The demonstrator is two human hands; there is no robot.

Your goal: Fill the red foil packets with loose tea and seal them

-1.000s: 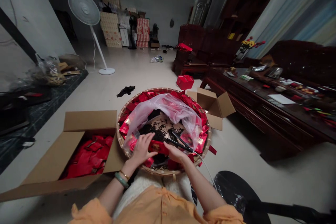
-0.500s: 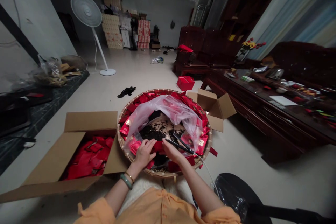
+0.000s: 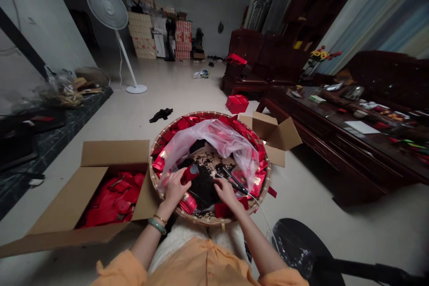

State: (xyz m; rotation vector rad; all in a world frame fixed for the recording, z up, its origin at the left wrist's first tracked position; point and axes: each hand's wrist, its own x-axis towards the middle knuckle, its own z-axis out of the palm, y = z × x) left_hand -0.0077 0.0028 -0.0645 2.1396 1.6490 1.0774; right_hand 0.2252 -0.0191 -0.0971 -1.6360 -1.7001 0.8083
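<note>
Head view: hands over woven basket

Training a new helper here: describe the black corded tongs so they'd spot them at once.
Find the round woven tray of dark leaves before the person. Slim black tongs lie under the right hand. Unlike the red packets around them, they trail a white cord.

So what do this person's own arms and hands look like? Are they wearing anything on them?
The left hand and right hand are bare, with no gloves. Loose orange sleeves cover the upper arms. The left wrist wears a pale green bangle and a thin gold bracelet.
</note>
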